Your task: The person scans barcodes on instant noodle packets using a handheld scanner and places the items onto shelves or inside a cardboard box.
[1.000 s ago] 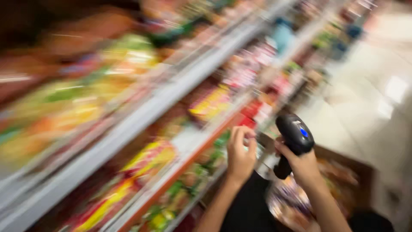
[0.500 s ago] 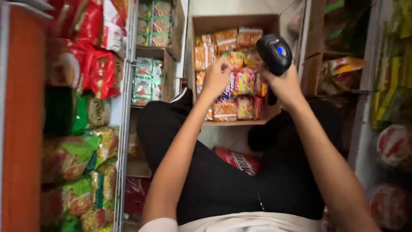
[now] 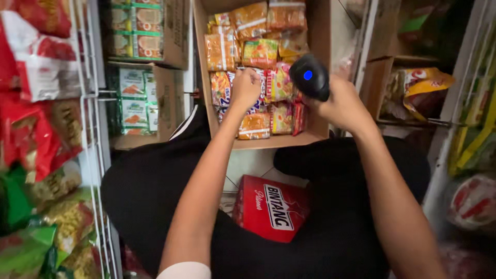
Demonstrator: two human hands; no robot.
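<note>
I look down past my black-trousered knees at an open cardboard box (image 3: 315,135) full of orange, yellow and red snack packets (image 3: 261,51). My left hand (image 3: 246,87) reaches into the box with fingers closed on a packet near its middle. My right hand (image 3: 338,103) holds a black handheld scanner (image 3: 310,77) with a lit blue dot, pointed down over the packets at the box's right side.
A red carton (image 3: 271,206) lies on the floor between my legs. White wire shelves (image 3: 95,119) with red and green bags run along the left. More cardboard boxes (image 3: 155,77) of green-labelled packs stand behind, and another box with a bag (image 3: 421,88) sits at the right.
My view swung from the store shelves down to the box on the floor. Both hands lowered toward the packets, the left one now gripping a packet, the scanner kept in the right.
</note>
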